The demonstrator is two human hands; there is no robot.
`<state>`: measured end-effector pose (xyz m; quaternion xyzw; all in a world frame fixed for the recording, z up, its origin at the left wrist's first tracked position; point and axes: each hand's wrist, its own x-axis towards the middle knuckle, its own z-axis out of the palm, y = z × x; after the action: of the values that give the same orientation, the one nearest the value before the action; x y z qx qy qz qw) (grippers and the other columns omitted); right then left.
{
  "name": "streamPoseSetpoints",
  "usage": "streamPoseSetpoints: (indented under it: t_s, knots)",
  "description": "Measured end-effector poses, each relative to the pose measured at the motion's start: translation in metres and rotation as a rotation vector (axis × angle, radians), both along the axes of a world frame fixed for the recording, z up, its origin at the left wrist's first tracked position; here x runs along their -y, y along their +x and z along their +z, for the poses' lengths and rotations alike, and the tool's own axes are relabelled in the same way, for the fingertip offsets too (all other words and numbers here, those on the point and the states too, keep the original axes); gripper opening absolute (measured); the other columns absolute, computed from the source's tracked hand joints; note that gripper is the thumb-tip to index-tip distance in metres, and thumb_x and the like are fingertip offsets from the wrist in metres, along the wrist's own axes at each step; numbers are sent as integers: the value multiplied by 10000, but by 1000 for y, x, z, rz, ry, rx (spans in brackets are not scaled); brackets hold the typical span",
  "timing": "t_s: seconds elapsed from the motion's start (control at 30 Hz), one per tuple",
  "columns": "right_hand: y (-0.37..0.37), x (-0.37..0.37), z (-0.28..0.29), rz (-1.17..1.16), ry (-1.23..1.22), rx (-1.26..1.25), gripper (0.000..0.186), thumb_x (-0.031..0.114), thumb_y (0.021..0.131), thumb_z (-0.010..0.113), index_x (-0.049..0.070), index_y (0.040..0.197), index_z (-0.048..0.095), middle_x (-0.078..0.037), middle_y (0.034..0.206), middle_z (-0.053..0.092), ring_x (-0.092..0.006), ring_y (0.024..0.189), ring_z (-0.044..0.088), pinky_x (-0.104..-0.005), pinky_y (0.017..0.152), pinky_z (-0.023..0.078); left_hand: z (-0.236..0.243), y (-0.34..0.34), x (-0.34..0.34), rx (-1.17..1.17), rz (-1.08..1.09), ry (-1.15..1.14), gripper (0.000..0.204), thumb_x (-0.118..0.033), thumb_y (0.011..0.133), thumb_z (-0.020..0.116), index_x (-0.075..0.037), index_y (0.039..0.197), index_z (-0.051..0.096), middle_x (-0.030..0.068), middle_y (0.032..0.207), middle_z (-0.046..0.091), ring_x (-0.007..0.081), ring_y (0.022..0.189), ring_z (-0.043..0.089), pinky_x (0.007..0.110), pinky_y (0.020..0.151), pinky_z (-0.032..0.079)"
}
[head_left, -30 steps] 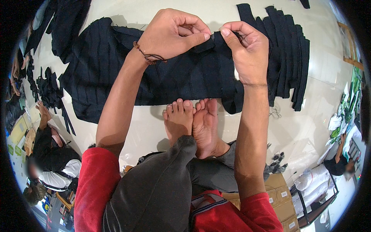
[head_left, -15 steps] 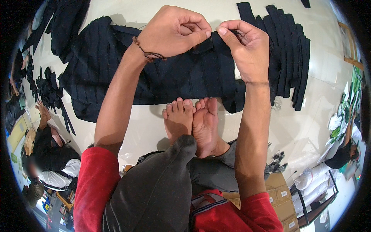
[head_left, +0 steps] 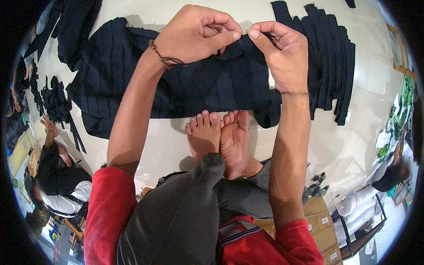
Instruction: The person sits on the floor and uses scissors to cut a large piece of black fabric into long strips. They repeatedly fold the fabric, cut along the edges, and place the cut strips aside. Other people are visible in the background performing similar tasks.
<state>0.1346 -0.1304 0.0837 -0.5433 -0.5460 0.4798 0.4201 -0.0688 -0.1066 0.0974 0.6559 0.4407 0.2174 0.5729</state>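
Your left hand (head_left: 196,35) is curled over the dark navy fabric (head_left: 212,84), with the thumb and fingers pinching a raised fold of the cloth at its far edge. A thin brown cord bracelet (head_left: 165,57) sits on that wrist. Your right hand (head_left: 282,55) is just beside the left, its thumb tip almost meeting the left thumb, and it pinches the same fold of fabric between thumb and fingers; the remaining fingers curl down behind the cloth.

The dark navy fabric lies spread flat on the pale floor (head_left: 353,132), directly beyond your bare feet (head_left: 221,137). It extends from the far left to beneath both hands. The toes lie at the fabric's near edge; whether they touch it cannot be told.

A stack of dark fabric strips (head_left: 331,66) lies to the right of your right hand, overlapping in staggered rows. More dark scraps (head_left: 57,101) lie on the floor at the left.

You are seated, with grey trousers (head_left: 185,212) and red sleeves (head_left: 106,207) in the near field. Cardboard boxes (head_left: 322,229) stand near right. Another person (head_left: 57,185) sits on the floor at the near left, well apart from your hands.
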Motion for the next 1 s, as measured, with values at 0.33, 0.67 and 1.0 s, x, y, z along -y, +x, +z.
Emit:
streamPoseSetpoints:
  t_s: [0.33,0.67,1.0]
  knots:
    - [0,1,-1,7,14,-13,129,105,837,719,-16,881,726,-31,718,673,-65,676,557,-237,635,455,1,-4,-3,-24,-86,40,148,-101,962,618,12,1045,666,-11,791,629,24,631,557,179,568,468]
    - [2,2,-5,9,1,-30,128,104,837,720,-16,882,727,-32,721,678,-66,683,561,-239,638,458,-2,-3,-5,27,-100,-22,136,-112,992,568,6,1020,630,-18,783,579,31,678,550,194,610,494]
    - [1,1,-7,11,-28,-57,121,100,845,717,-17,875,727,-26,720,679,-58,688,566,-228,646,461,-11,-4,-2,128,-43,2,181,-192,1026,525,-23,1053,585,14,842,605,45,698,577,203,623,512]
